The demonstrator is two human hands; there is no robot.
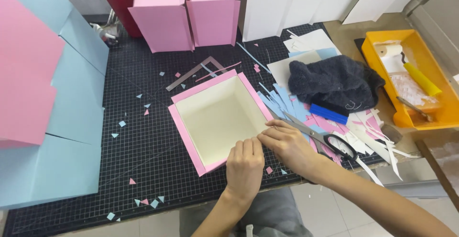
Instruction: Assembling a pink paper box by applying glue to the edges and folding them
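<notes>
Black gridded cutting mat covers my desk, littered with paper scraps. My left hand presses flat on the near corner of the open pink box, gripping nothing; my right hand pinches its right rim. Scissors lie just beside. Free mat opens left; the desk edge runs close below.

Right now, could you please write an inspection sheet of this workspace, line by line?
Surface: black gridded cutting mat, dotted with paper bits.
Job's things: open pink box with cream inside, flat on the mat.
Clutter: black-handled scissors, pink and blue paper strips, dark knitted cloth, metal ruler.
Grippers: left hand and right hand press the box's near right corner.
Cables: nothing seen.
Surroundings: orange plastic tray, tall pink boxes, white boxes, blue sheets.
</notes>
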